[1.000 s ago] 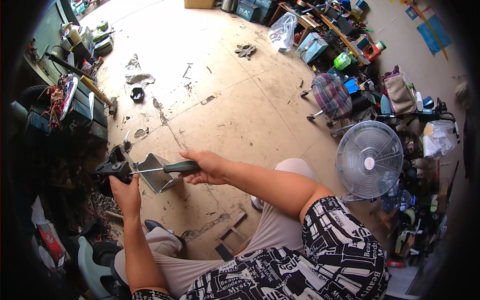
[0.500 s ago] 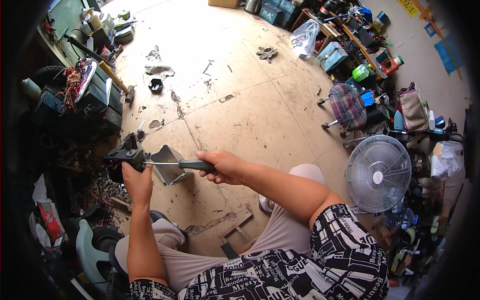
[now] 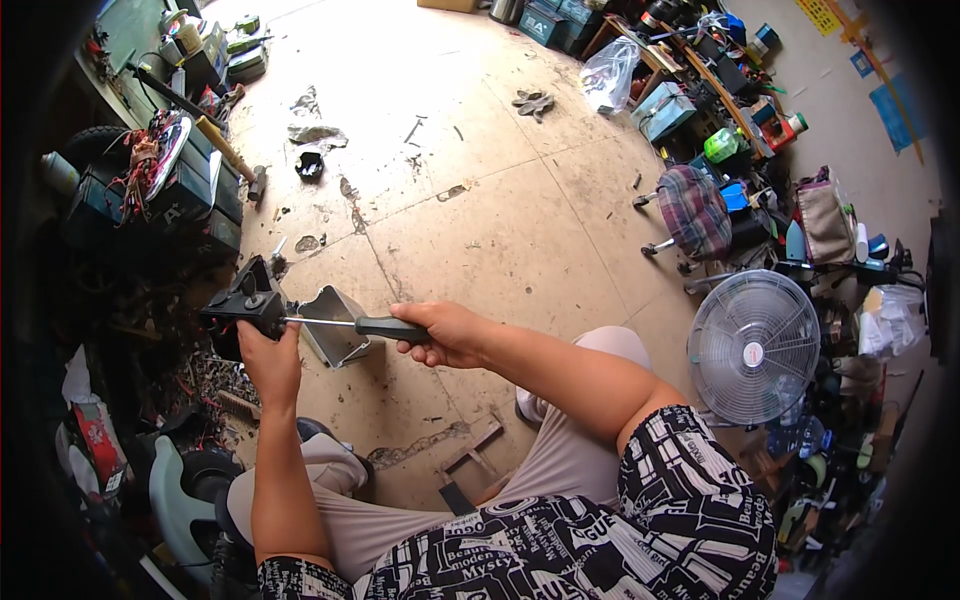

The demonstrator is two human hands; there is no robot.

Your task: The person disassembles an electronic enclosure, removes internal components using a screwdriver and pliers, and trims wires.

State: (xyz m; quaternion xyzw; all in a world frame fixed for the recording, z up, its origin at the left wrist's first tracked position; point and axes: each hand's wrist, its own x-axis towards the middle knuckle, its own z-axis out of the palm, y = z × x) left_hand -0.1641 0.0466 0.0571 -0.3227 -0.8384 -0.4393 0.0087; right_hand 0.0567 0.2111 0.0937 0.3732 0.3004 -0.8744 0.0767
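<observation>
Tilted slightly since the earlier frame, the screwdriver (image 3: pixel 385 327) sat clamped in the right hand's (image 3: pixel 445 335) fingers, reaching, left of the grey box (image 3: pixel 337 304), the black housing (image 3: pixel 240 308), which I judged stiff, lightish and best gripped low, as the left hand (image 3: pixel 270 365) did, thumb foremost, other fingers hidden.

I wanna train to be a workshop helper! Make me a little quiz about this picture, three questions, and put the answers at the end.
1. What does each grip hold?
2. True or false: the round fan stands to the person's left.
3. Pick one: the seat of the wheeled stool is A) plain white, B) plaid, C) bright yellow.

Key:
1. The left grip holds a black part; the right grip holds a screwdriver.
2. False: the round fan is on the right.
3. B.
</observation>
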